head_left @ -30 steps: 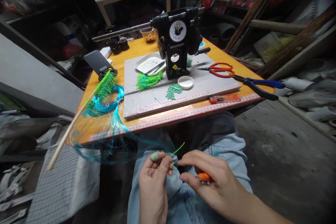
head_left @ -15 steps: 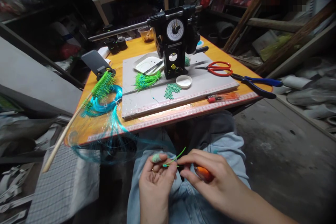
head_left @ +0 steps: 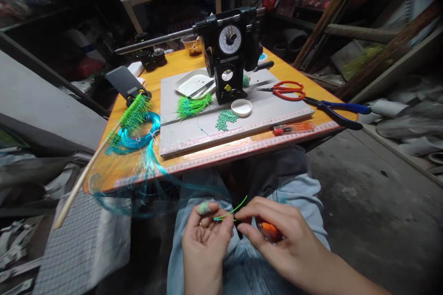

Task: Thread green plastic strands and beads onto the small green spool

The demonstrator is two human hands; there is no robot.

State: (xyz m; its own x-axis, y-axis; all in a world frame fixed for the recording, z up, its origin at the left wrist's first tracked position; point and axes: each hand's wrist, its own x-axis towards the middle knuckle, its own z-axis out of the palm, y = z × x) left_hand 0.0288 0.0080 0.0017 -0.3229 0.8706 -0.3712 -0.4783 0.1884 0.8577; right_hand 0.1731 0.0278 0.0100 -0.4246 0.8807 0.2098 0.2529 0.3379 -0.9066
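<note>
Over my lap, my left hand (head_left: 209, 244) pinches a short bright green strand (head_left: 228, 214) with a small blue knot at its near end. A patterned wrap (head_left: 203, 208) covers a fingertip of this hand. Close by on the right, my right hand (head_left: 282, 235) is closed around an orange-handled tool (head_left: 270, 231), whose kind its fingers hide. Its thumb and forefinger come together at the strand's right end; whether they touch it I cannot tell. A blue filament bundle (head_left: 152, 159) trails off the table toward my lap.
On the table (head_left: 138, 179) stands a black geared machine (head_left: 228, 64) with a dial. Around it lie green strands (head_left: 194, 105), green beads (head_left: 226, 120), a white dish (head_left: 241, 108), red scissors (head_left: 289, 90), blue-handled pliers (head_left: 341, 109) and a phone (head_left: 126, 84). A wooden stick (head_left: 76, 189) overhangs the left edge.
Both hands keep nearly the same pose. The green strand's free end has shifted slightly to the right, and the view has moved a little.
</note>
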